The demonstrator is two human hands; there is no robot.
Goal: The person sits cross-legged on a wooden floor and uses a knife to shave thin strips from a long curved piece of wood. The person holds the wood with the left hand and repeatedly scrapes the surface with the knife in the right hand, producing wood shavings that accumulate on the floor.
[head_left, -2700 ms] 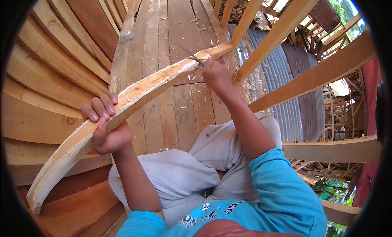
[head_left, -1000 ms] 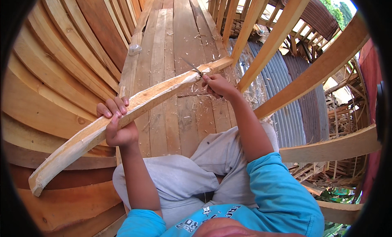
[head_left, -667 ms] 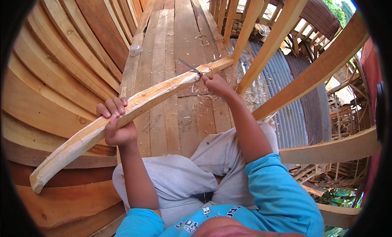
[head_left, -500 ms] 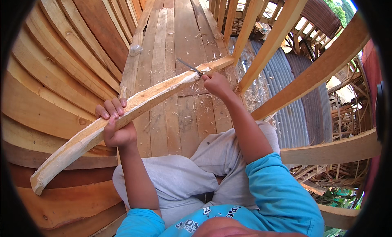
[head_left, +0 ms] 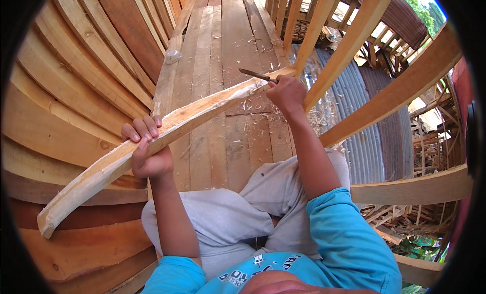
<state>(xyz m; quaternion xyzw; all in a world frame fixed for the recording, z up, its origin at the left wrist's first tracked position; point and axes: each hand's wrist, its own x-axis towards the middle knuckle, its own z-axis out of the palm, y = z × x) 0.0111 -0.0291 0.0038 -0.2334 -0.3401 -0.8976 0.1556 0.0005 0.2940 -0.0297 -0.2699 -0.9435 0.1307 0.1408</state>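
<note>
Left hand (head_left: 147, 152), frame centre-left: clenched around curved timber (head_left: 167, 127). Right hand (head_left: 286, 91), upper centre: grasping knife (head_left: 255, 74), blade at timber's far end.

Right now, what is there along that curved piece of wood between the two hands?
In the head view, only the bare pale timber runs between the left hand and the right hand, which holds a dark blade at its far end.

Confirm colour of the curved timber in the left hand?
Pale yellowish bare wood, the curved timber; head view shows it best.
</note>
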